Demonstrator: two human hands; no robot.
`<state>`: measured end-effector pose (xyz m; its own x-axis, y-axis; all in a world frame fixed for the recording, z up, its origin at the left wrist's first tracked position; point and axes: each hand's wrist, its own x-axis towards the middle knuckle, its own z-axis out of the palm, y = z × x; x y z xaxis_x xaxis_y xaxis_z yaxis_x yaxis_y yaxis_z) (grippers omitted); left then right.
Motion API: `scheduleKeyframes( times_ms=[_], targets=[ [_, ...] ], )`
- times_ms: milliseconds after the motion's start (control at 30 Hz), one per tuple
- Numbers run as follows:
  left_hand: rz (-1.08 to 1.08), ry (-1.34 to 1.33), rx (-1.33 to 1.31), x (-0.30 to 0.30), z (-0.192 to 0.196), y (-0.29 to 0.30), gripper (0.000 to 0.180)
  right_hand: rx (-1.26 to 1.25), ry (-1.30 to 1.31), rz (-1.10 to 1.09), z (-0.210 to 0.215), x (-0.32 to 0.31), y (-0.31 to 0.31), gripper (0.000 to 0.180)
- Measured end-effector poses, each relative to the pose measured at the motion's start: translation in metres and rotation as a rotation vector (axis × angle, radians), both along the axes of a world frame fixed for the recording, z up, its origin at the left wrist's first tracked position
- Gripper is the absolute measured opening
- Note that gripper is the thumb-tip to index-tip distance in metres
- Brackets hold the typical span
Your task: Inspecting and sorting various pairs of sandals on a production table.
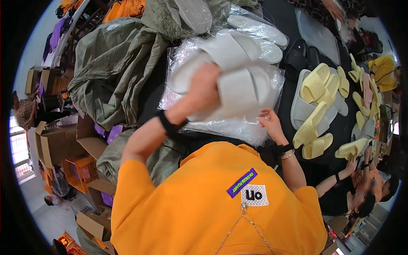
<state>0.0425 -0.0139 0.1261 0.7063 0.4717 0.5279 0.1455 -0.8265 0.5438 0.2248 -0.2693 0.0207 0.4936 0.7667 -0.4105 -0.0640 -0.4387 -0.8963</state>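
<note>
A pair of white slide slippers is in my left hand, which grips them by the near side. Motion blurs that hand and the slippers, and its fingertips are hidden behind them. Beneath the slippers lie clear plastic bags in a crinkled stack. At the right edge of the bags, my right hand pinches the film between thumb and fingers. Just beyond, more white slippers lie in clear plastic.
A grey-green woven sack is heaped at the left. Yellow slippers and grey ones are piled on the dark table at the right, near black slippers. Co-workers' hands reach in at the lower right. Cardboard boxes stand at far left.
</note>
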Motion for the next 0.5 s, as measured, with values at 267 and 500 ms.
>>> scheduleKeyframes(
  times_ms=[267, 500],
  targets=[
    [-0.071, 0.402, 0.059, 0.016, -0.109, -0.023, 0.027, -0.09, 0.043, -0.008, -0.014, -0.016, -0.011, 0.014],
    [0.369, 0.446, 0.065, -0.027, -0.098, 0.078, 0.019, -0.176, -0.186, 0.088, -0.011, -0.016, -0.008, 0.017]
  ],
)
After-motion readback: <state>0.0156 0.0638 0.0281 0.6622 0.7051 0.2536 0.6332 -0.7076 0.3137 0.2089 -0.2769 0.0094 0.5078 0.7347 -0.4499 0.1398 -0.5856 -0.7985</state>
